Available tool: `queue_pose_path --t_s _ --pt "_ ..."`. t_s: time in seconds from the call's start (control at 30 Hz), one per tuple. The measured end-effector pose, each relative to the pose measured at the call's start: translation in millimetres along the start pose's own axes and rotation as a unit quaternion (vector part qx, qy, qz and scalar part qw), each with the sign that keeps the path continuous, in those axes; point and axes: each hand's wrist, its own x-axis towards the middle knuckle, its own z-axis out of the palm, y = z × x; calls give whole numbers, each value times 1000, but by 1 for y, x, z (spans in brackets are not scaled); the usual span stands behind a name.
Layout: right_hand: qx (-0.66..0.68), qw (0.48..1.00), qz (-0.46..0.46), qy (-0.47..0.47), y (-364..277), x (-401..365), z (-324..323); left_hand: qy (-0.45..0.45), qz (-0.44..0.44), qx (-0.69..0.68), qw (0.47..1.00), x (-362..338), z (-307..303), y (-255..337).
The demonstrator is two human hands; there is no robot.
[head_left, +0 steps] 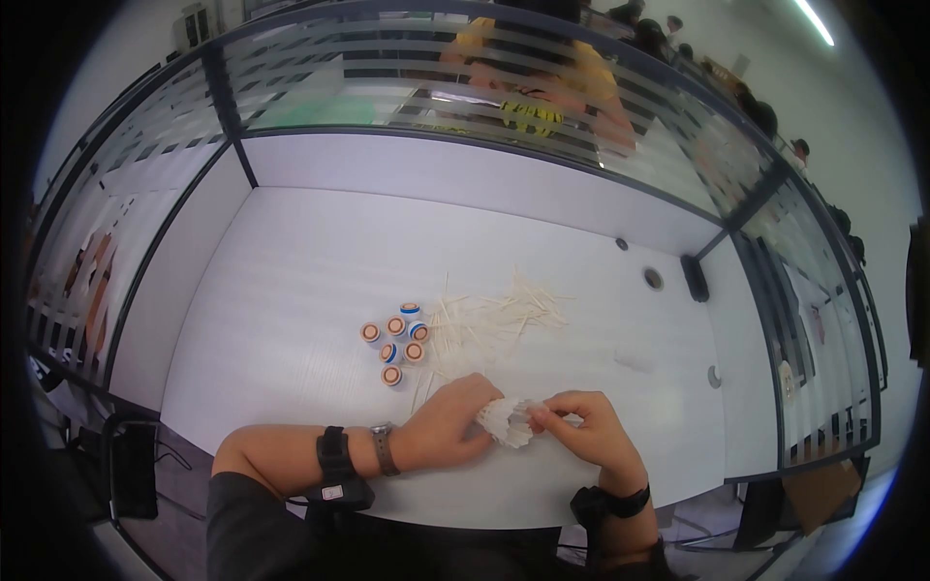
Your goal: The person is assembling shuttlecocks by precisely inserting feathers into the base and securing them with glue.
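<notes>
My left hand (448, 421) is closed around a thick bundle of pale wooden sticks (506, 422), whose ends fan out to the right. My right hand (584, 430) pinches the ends of that bundle with thumb and fingertips. Both hands rest low over the white table (291, 290), near its front edge. A loose pile of the same sticks (494, 315) lies scattered just beyond the hands. Left of the pile stand several small round containers (395, 341) with orange tops and blue bands, clustered together.
Frosted glass partitions with dark frames (484, 136) wall the desk at back and both sides. Two round cable holes (654, 278) and a black object (695, 278) sit at the right rear. A dark chair (131, 465) stands at lower left. People sit behind the glass.
</notes>
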Motion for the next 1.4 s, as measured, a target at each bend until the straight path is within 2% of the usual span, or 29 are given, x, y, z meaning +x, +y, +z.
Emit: queue_pose_path --t_s 0.4,0.77,1.1,1.4 --pt "38 999 -12 11 7 4 5 -3 -2 -10 1000 0 -2 1" --pt "-19 999 -37 8 5 5 6 -8 0 -11 1000 -1 -1 -1" --pt "-8 998 -51 22 3 3 10 1 -6 -9 1000 0 -1 1" --pt "-63 987 -138 59 -8 2 17 4 -12 -29 1000 0 0 0"
